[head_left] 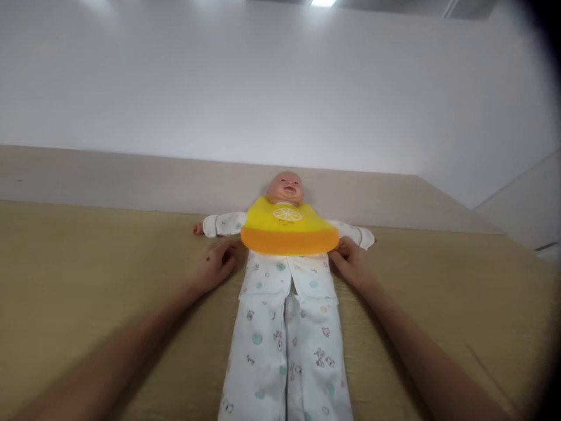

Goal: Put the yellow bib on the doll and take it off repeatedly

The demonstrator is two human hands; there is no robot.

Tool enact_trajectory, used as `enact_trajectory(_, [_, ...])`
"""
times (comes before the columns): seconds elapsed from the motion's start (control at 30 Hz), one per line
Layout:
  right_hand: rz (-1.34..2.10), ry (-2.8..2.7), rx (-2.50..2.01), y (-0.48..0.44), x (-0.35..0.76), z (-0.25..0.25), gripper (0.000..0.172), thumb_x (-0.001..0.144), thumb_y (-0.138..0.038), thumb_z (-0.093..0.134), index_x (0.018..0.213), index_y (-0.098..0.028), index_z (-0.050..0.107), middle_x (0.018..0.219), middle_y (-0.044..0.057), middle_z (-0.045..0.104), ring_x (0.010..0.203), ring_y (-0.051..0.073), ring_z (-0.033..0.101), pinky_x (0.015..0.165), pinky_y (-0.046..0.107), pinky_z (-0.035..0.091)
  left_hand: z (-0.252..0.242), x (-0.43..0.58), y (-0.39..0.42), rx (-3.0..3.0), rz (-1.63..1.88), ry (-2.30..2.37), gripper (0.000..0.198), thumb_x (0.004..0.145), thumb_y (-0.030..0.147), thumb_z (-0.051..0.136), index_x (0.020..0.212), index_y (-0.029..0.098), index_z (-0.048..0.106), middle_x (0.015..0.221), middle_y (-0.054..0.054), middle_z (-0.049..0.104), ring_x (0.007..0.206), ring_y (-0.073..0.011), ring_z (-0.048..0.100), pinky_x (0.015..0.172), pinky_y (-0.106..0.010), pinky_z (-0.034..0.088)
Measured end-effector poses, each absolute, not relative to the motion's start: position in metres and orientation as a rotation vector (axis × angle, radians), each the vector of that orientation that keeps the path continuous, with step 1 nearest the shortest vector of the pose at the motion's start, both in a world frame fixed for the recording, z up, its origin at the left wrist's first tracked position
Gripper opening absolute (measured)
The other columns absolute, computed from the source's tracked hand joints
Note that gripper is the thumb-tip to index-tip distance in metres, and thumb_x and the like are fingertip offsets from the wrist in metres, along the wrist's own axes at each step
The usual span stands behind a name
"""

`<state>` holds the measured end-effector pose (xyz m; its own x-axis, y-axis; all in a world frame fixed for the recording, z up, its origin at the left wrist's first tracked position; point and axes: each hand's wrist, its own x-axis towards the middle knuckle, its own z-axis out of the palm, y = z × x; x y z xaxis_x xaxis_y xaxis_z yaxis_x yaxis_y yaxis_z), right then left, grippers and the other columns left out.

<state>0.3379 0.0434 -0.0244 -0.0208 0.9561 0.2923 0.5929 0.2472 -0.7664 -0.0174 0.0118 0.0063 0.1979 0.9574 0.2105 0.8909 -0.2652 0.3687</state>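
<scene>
A baby doll (286,188) lies on its back with its arms stretched out to both sides. It wears a white printed shirt (267,272) and matching trousers (258,356). Over its chest is a yellow bib (289,219) with an orange pocket along the bottom and a citrus slice drawn on it. Just left of the bib, my left hand (217,262) is loosely curled, a gap between thumb and fingers, and holds nothing visible. At the bib's lower right corner, my right hand (354,263) has its thumb and fingers closed around the edge, under the doll's sleeve.
The doll lies on a tan tabletop (109,257). Behind its head runs a pale raised ledge (131,178) against a white wall (219,93). A ceiling light (323,3) shows at the top.
</scene>
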Motion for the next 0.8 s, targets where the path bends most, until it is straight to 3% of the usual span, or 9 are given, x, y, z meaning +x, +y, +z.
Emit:
enact_trajectory(0.17, [0.612, -1.644, -1.482, 0.042, 0.342, -0.022, 0.017, 0.075, -0.035, 0.054, 0.074, -0.021, 0.044, 0.056, -0.004, 0.048, 0.052, 0.013, 0.043, 0.052, 0.024, 0.032, 0.008, -0.015, 0.012, 2.245, 0.579, 1.831, 0.039, 0.082, 0.026, 0.044, 0.117, 0.014, 0.055, 0.077, -0.004, 0.067, 0.071, -0.0213, 0.060, 0.067, -0.032, 0.043])
enact_trajectory(0.53, [0.642, -1.648, -1.494, 0.040, 0.340, -0.016, 0.022, 0.076, -0.039, 0.054, 0.074, -0.021, 0.043, 0.058, -0.004, 0.048, 0.053, 0.013, 0.043, 0.053, 0.024, 0.033, 0.008, -0.015, 0.012, 2.289, 0.522, 1.786, 0.031, 0.082, 0.026, 0.044, 0.106, 0.017, 0.062, 0.086, -0.005, 0.072, 0.074, -0.0214, 0.062, 0.069, -0.033, 0.044])
enact_trajectory(0.8, [0.639, -1.660, -1.531, 0.040, 0.339, -0.013, 0.021, 0.075, -0.038, 0.055, 0.072, -0.021, 0.044, 0.055, -0.004, 0.046, 0.052, 0.012, 0.042, 0.052, 0.024, 0.032, 0.010, -0.014, 0.012, 2.348, 0.460, 1.787, 0.024, 0.082, 0.027, 0.044, 0.089, 0.019, 0.066, 0.079, -0.005, 0.069, 0.068, -0.0203, 0.061, 0.063, -0.031, 0.042])
